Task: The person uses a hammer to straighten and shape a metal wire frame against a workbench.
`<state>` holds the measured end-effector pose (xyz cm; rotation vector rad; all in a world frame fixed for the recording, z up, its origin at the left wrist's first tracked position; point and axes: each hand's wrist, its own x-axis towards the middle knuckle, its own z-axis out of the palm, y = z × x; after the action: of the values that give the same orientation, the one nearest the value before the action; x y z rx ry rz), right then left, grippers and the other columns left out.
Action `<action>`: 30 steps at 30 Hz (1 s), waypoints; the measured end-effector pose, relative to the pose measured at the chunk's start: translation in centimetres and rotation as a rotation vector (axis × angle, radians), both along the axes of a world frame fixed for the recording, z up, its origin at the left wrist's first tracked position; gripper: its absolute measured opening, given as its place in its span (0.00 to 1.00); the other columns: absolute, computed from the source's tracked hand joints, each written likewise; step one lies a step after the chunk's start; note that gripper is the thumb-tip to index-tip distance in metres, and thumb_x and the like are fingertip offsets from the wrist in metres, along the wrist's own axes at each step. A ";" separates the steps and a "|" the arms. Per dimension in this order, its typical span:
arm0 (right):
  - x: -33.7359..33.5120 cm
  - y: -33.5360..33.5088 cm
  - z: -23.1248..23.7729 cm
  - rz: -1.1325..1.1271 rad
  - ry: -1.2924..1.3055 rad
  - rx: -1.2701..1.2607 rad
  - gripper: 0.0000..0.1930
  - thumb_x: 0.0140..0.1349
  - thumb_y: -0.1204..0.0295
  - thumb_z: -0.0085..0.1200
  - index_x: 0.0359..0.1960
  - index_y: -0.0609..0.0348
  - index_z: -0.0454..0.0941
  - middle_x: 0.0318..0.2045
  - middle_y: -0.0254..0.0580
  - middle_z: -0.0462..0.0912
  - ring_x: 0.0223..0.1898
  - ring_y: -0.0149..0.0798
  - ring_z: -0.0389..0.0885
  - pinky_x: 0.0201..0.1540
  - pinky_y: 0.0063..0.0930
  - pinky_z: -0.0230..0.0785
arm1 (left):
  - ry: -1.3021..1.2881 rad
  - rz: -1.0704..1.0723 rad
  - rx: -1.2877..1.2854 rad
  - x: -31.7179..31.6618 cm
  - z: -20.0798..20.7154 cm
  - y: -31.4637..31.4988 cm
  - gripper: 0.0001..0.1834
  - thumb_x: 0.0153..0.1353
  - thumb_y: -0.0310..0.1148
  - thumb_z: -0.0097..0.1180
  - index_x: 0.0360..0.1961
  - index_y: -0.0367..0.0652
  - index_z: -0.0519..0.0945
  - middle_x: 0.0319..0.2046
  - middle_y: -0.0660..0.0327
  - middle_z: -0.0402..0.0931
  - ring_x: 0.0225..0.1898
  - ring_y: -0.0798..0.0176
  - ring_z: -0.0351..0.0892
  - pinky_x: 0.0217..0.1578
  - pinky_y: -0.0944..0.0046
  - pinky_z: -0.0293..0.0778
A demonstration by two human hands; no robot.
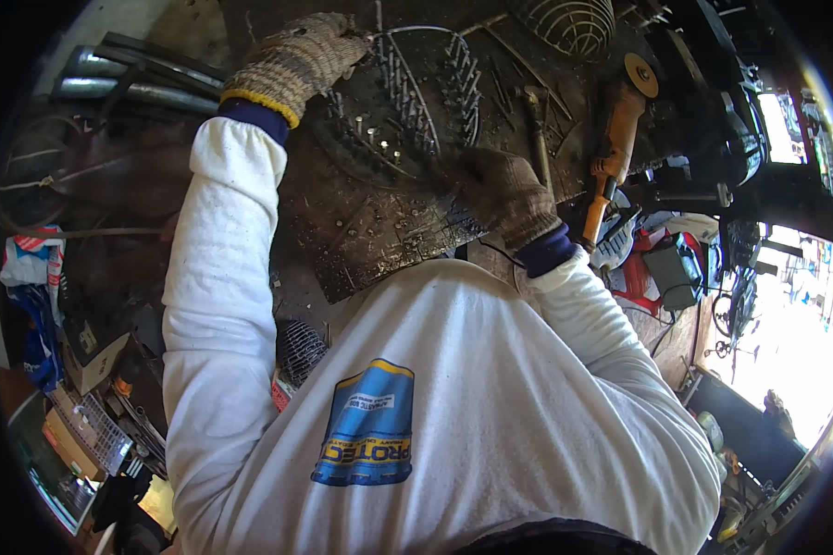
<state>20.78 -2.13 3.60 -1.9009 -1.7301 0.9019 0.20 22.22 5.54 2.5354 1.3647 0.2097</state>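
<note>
A dark metal frame point(407, 88) of bent rods, studded with rows of short metal pegs, lies on the stained work surface. At its far left edge my left hand point(304, 57), in a knitted glove with a yellow cuff, has its fingers curled around the rim. My right hand point(507, 192), in a brownish glove, is at the near right side of the frame. Its fingers blend into the dark metal, so their grip cannot be made out. Several small shiny pegs stand near the frame's left side.
An orange angle grinder point(617, 134) lies at the right, beside a hammer point(538, 129) and loose thin rods. A domed wire guard point(572, 26) sits at the far edge. Metal tubes point(125, 90) lie far left. Scraps dot the nearer metal plate point(366, 242).
</note>
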 end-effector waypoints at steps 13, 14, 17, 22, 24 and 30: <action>0.8 -0.1 -4.1 -0.060 -0.064 0.042 0.22 0.67 0.56 0.57 0.50 0.65 0.82 0.42 0.57 0.86 0.45 0.51 0.86 0.50 0.39 0.76 | -0.114 0.036 0.000 0.2 -4.2 0.3 0.25 0.66 0.55 0.52 0.56 0.52 0.81 0.54 0.54 0.80 0.56 0.50 0.79 0.58 0.50 0.72; 0.5 -0.2 -4.1 -0.099 -0.038 0.025 0.22 0.67 0.56 0.57 0.50 0.64 0.82 0.41 0.56 0.86 0.45 0.51 0.86 0.50 0.40 0.76 | -0.126 0.036 0.036 0.2 -4.7 0.3 0.25 0.66 0.55 0.52 0.56 0.52 0.80 0.55 0.55 0.80 0.57 0.50 0.79 0.59 0.50 0.72; 0.1 -0.3 -4.2 -0.118 0.046 0.062 0.21 0.67 0.57 0.57 0.50 0.63 0.82 0.41 0.55 0.87 0.45 0.50 0.86 0.49 0.40 0.76 | -0.166 0.036 0.121 0.0 -6.0 0.8 0.26 0.67 0.56 0.53 0.57 0.52 0.80 0.57 0.55 0.79 0.59 0.50 0.77 0.61 0.50 0.71; -0.3 -0.5 -4.0 -0.150 0.050 0.036 0.21 0.67 0.61 0.58 0.54 0.64 0.81 0.45 0.55 0.87 0.48 0.47 0.86 0.52 0.38 0.76 | -0.179 0.017 0.125 0.2 -6.7 1.2 0.29 0.66 0.58 0.52 0.60 0.54 0.77 0.62 0.55 0.74 0.65 0.50 0.72 0.65 0.50 0.66; -0.5 -0.6 -3.7 -0.170 0.044 0.061 0.21 0.67 0.62 0.58 0.55 0.65 0.80 0.46 0.54 0.86 0.49 0.45 0.86 0.53 0.37 0.76 | -0.155 0.007 0.070 0.2 -5.5 0.9 0.30 0.66 0.60 0.52 0.62 0.55 0.76 0.65 0.56 0.71 0.68 0.50 0.68 0.68 0.50 0.63; -0.1 -0.8 -4.5 -0.155 -0.008 0.061 0.21 0.68 0.64 0.58 0.56 0.68 0.78 0.47 0.54 0.86 0.49 0.44 0.85 0.53 0.37 0.77 | -0.087 -0.121 0.161 -0.2 -5.1 1.0 0.30 0.67 0.60 0.51 0.62 0.53 0.77 0.59 0.56 0.77 0.62 0.50 0.74 0.65 0.50 0.67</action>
<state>20.70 -2.89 -0.93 -1.9694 -1.5714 0.7764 -0.02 23.21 0.45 2.6941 1.2026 0.4179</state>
